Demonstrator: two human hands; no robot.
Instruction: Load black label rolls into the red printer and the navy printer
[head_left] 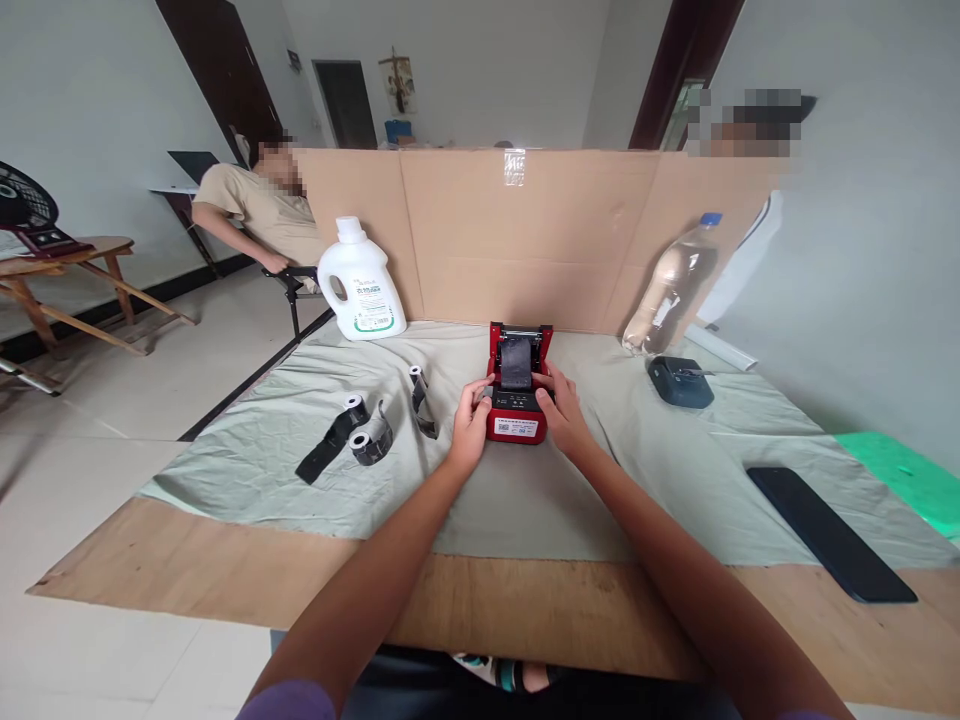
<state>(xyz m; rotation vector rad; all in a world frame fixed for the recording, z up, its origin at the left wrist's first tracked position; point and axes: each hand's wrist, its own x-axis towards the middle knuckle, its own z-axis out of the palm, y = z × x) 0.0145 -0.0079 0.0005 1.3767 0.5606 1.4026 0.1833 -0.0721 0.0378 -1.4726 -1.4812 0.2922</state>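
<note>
A small red and black label printer (516,426) stands on the cloth in front of me with its lid raised. A strip of dark label tape (516,362) rises out of its open compartment; the inside is mostly hidden behind it. My left hand (472,418) grips the printer's left side, thumb near the top front edge. On the opposite side, my right hand (564,405) is closed around the body with its thumb by the top panel. To the left lie two dark label rolls (373,442) (354,407) and a smaller, partly unwound roll (421,400).
A white detergent jug (366,285) and a clear bottle with a blue cap (675,285) stand before a cardboard screen (525,240). At right are a dark box-like device (681,383) and a black phone (829,530). People sit beyond the screen.
</note>
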